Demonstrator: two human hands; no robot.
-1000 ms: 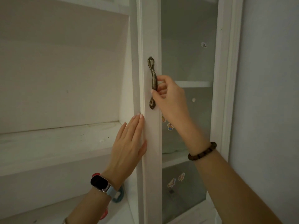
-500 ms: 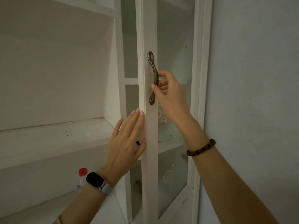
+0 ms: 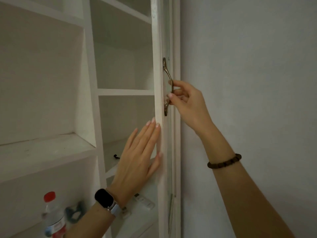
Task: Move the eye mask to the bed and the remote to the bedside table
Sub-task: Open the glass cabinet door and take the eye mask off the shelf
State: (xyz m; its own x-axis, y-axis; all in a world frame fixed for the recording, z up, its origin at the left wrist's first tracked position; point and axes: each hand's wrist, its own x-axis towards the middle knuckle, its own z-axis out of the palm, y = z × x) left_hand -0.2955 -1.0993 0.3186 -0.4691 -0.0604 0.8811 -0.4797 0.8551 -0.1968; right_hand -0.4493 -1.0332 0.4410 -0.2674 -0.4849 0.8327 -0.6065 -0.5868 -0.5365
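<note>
Starting nearest: left forearm enters bottom centre with a black smartwatch [image 3: 104, 198] on the wrist, right forearm enters bottom right with a dark bead bracelet [image 3: 224, 161]

White cabinet [image 3: 89, 83], lowest left compartment: clear bottle [image 3: 51, 219] with a red cap, upright, near the front edge. Eye mask [image 3: 74, 213], teal and blurred, sits just right of the bottle and slightly further back; touching or apart, cannot tell

Lowest right compartment: remote [image 3: 144, 202], white, lies flat on the bottom shelf [image 3: 137, 225] toward its right end, close to the door. Its near end is hidden behind the left wrist

Left grip [image 3: 137, 152]: released, fingers straight and together, laid flat against the inner edge of the door [image 3: 158, 74], with the thumb tip on that edge too. It holds nothing

Right grip [image 3: 187, 102]: grasping the brass handle [image 3: 166, 73] on the door's outer face, fingers curled round its middle from the right side

Door stands almost edge-on to the camera, swung out from the cabinet, near the wall [image 3: 248, 66] on the right

Further back, one shelf up in the right compartment: a small black item [image 3: 116, 156] near the left end, by the divider, too small to identify

Neither grip touches the eye mask or the remote; both are in the cabinet, below the left grip
</note>
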